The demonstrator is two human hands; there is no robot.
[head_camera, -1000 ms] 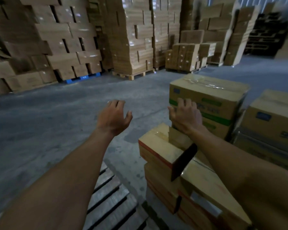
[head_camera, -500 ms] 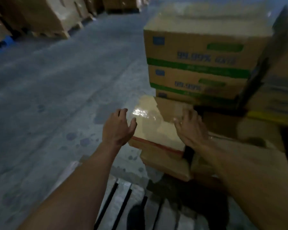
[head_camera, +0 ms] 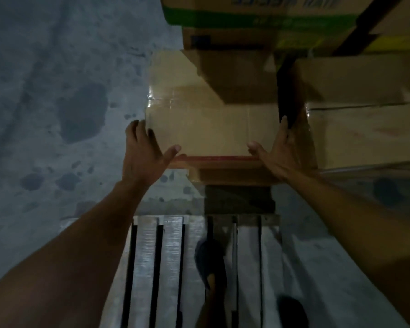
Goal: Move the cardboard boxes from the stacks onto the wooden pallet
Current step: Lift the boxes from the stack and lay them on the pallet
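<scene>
Right up against the low cardboard box (head_camera: 208,129), pretty tight quarters are seen: a taller stack with green-banded boxes (head_camera: 258,17) is parked partly on its far end, and another taped box (head_camera: 365,129) sits just beside it on the right with only a dark gap between. The left hand (head_camera: 143,153) is spread open against the box's left edge, thumb over the near corner; the right hand (head_camera: 278,153) is laid flat on the right edge, fingers slid into that gap, so nothing is gripped yet. Below, the wooden pallet (head_camera: 149,261) is seen with bare slats, on the stained concrete floor (head_camera: 57,102). Box contents can't be told, and the printing up top is cropped and blurry.
</scene>
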